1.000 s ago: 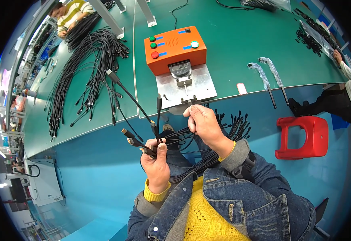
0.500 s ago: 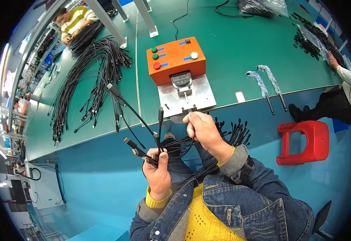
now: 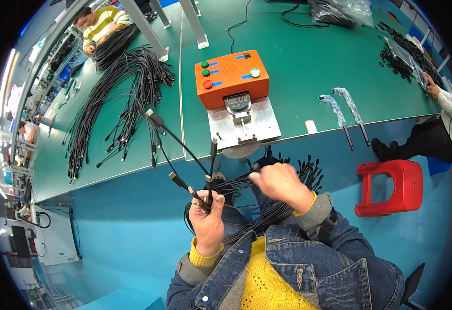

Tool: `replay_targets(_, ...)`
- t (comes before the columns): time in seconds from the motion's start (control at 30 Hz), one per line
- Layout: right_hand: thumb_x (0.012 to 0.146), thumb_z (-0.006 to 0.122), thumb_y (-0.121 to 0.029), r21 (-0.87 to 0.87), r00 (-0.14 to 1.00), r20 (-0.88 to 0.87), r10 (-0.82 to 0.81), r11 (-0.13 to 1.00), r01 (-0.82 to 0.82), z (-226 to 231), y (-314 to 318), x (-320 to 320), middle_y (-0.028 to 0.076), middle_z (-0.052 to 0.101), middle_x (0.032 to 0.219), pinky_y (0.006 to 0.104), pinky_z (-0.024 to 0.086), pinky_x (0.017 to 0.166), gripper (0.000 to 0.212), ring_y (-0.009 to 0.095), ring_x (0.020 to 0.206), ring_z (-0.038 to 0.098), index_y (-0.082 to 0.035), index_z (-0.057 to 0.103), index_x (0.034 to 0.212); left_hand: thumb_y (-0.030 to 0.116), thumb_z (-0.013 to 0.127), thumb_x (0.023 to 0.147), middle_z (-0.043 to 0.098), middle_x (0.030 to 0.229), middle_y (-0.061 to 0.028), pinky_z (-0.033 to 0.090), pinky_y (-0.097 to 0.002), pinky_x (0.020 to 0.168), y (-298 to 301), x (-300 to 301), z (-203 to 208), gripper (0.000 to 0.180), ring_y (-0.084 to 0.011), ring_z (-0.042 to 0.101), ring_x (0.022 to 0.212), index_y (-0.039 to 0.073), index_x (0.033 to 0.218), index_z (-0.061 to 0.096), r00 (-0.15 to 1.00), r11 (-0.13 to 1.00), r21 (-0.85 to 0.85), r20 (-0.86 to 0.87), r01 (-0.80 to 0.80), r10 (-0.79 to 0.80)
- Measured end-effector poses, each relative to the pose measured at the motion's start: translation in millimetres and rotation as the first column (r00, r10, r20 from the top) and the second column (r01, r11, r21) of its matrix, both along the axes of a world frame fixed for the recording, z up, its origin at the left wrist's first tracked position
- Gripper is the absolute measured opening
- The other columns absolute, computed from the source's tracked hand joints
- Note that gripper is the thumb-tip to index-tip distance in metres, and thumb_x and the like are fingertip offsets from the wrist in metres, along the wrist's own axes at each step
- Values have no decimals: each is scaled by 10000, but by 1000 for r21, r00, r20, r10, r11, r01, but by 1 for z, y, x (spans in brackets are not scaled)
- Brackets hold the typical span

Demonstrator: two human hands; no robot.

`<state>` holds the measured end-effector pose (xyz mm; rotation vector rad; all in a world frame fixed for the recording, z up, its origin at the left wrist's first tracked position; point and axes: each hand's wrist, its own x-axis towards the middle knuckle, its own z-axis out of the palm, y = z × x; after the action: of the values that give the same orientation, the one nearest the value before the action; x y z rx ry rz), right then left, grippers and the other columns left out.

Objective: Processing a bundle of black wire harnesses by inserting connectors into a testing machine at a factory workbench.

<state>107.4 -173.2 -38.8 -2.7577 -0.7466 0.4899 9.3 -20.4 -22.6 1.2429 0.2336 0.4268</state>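
Note:
My left hand is closed round several black cables, their connector ends fanning up past the thumb. One longer cable end sticks up toward the table edge. My right hand, smeared by motion, is closed just off the table's front edge, with a dark cable end at its fingertips. Beyond it stands an orange test box with green, red and white buttons. A digital gauge sits in front of the box, over a metal fixture plate.
A big bundle of black cables lies on the green table at left. More cables lie across my lap. Two plastic-wrapped rods overhang the edge. A red stool stands right. Co-workers sit far left and right.
My right hand has drawn back from the fixture plate toward me and to the right. The gauge reading has changed. My left hand still holds its cables.

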Motion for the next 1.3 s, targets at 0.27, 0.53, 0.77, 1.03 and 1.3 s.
replay_targets(0.27, 855, 467, -299, 913, 963, -198, -181, 323, 248, 36, 5, 10, 78, 620, 763, 213, 407, 476, 357, 77, 530, 505, 25, 560, 972, 1, 605, 760, 458, 694, 35, 349, -167, 565, -5, 1, -2, 155, -35, 408, 613, 59, 753, 461, 986, 988, 53, -94, 147, -141)
replay_targets(0.53, 861, 457, -325, 871, 807, -468, 360, 34, 491, 57, 8, 38, 56, 579, 649, 189, 359, 449, 383, 66, 548, 488, 23, 550, 992, -1, 633, 735, 434, 664, 42, 355, -165, 560, -5, -4, -2, 190, -31, 389, 603, 63, 731, 453, 877, 898, 138, -320, 418, -359)
replay_targets(0.77, 862, 455, -324, 785, 786, -538, 305, -159, 599, 33, -11, 29, 16, 505, 569, 184, 339, 463, 365, 58, 516, 428, 17, 570, 920, 72, 558, 808, 479, 679, -15, 383, -230, 603, -4, 5, 3, 133, -96, 444, 623, 53, 727, 454, 995, 999, -26, -100, -22, 19)
replay_targets(1.03, 891, 403, -261, 811, 826, -563, 11, 199, 550, -17, 14, 5, -11, 474, 581, 181, 335, 473, 314, 49, 503, 391, -1, 570, 837, 228, 505, 851, 479, 709, -35, 363, -222, 567, 5, 8, -1, 207, -104, 425, 612, 27, 806, 484, 1000, 996, 87, -5, -22, 22)
replay_targets(1.3, 895, 391, -274, 734, 734, -678, 30, 66, 676, -13, 32, 4, 9, 514, 600, 183, 368, 495, 328, 53, 518, 428, -11, 558, 794, 229, 517, 843, 481, 690, -24, 355, -194, 548, 8, 6, -1, 200, -84, 426, 603, 30, 846, 502, 998, 999, 54, -58, 1, 2)
